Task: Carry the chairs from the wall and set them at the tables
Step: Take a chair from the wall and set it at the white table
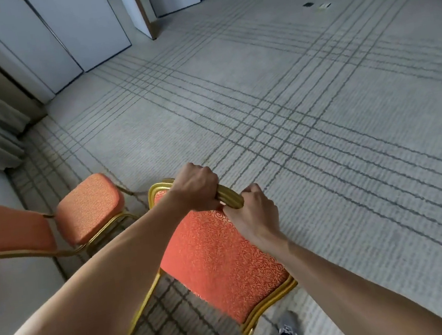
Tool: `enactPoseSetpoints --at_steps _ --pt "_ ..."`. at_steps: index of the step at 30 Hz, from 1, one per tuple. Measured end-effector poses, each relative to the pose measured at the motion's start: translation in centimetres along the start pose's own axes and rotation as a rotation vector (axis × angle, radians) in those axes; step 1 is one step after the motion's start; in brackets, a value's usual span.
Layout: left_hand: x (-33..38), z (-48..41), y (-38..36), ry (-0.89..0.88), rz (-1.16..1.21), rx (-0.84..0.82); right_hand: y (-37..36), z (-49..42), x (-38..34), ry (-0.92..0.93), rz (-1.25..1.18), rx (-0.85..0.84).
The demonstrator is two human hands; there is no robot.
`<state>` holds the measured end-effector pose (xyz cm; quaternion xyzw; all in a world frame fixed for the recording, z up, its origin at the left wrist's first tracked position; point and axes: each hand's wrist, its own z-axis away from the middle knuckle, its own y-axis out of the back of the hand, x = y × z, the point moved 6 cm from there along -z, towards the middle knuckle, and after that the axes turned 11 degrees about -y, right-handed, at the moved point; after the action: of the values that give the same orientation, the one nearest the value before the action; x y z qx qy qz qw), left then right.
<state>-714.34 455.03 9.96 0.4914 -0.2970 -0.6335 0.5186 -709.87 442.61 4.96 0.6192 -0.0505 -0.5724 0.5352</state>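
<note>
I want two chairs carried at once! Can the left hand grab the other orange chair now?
Probably not yet: the left hand grips the gold top rail of the held chair. The other chair stands just left, with nothing between.

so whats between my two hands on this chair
Head view: just a short bare stretch of the chair back's gold rail, between the left hand and right hand, which both grip it.
</note>
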Motion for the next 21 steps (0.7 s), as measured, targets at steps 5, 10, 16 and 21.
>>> enactPoseSetpoints --at_steps 5,10,16,21 --pt "2.4 -6.6 5.9 -0.098 -0.096 0.031 6.9 -2.2 3.2 -0.025 -0.037 0.125" --pt "6.0 -13.5 12.2 -0.145 -0.143 0.146 15.6 -5.5 7.7 -0.038 0.02 0.305" --pt "10.8 -21.6 17.6 -0.17 -0.075 0.243 24.2 -9.6 13.1 -0.116 0.16 0.495" --pt "15.2 -30.0 22.0 -0.273 -0.006 0.321 31.6 -13.6 18.5 -0.136 0.288 0.614"
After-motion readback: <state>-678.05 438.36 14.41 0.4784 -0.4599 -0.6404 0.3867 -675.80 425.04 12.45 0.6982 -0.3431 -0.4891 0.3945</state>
